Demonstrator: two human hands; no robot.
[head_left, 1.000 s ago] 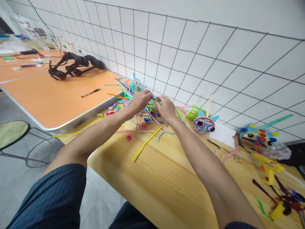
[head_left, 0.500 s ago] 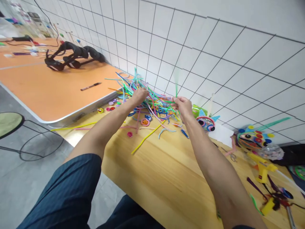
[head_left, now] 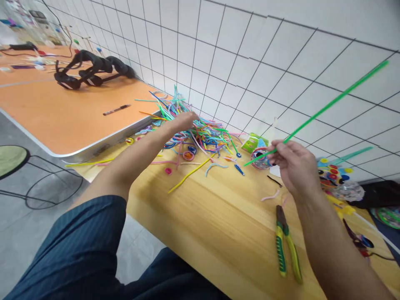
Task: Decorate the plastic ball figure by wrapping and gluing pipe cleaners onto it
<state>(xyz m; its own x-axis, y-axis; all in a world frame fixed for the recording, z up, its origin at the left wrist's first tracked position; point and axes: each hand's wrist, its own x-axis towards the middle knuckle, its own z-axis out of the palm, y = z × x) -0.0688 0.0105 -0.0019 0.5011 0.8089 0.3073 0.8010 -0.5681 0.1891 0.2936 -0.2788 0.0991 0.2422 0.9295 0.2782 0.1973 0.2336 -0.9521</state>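
Observation:
My right hand (head_left: 295, 162) pinches a long green pipe cleaner (head_left: 328, 109) near its lower end; it slants up to the right against the tiled wall. My left hand (head_left: 186, 121) reaches over the tangled pile of coloured pipe cleaners (head_left: 209, 132) by the wall, its fingertips hidden from view. Just behind my right hand is a decorated ball-like craft piece (head_left: 261, 158). Below the pile a yellow pipe cleaner (head_left: 189, 178) lies on the wooden table (head_left: 200, 225).
Green-yellow pliers (head_left: 284, 241) lie near my right forearm. A decorated craft (head_left: 334, 173) and a yellow glue gun (head_left: 342, 206) are at right. On the orange table (head_left: 78, 116) are black headset-like devices (head_left: 93, 71) and a pen (head_left: 116, 110). A stool (head_left: 14, 160) stands at left.
My right hand has moved right and toward me, away from the pile, with the green pipe cleaner now in full view. The pliers have come into view. My left hand remains over the pile.

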